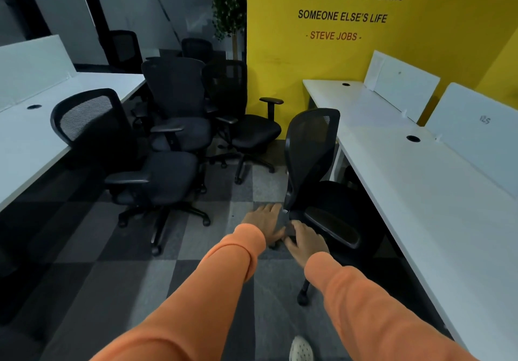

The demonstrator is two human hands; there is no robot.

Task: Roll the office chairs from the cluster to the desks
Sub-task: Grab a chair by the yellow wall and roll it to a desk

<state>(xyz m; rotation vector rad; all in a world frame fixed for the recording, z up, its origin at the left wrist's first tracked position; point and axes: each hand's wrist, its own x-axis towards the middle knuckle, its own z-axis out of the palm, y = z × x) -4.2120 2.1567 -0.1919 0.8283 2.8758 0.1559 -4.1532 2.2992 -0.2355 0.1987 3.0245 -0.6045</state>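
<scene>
A black mesh office chair [312, 147] stands beside the white right desk [426, 192], its seat partly under the desk edge. My left hand [262, 220] reaches to the base of the chair's back with fingers stretched out, touching it. My right hand [307, 241] rests on the near armrest, fingers bent over its end. A cluster of black chairs stands to the left: a near one [165, 175], a tall-backed one [176, 103] and one by the yellow wall [253, 129]. The white left desk [30, 139] runs along the left side.
White divider panels [403, 86] stand on the right desk. A yellow wall [322, 63] with lettering closes the back, with a potted plant [228, 5] beside it. Grey checkered carpet [134, 271] lies between the desks. My shoe [301, 349] shows at the bottom.
</scene>
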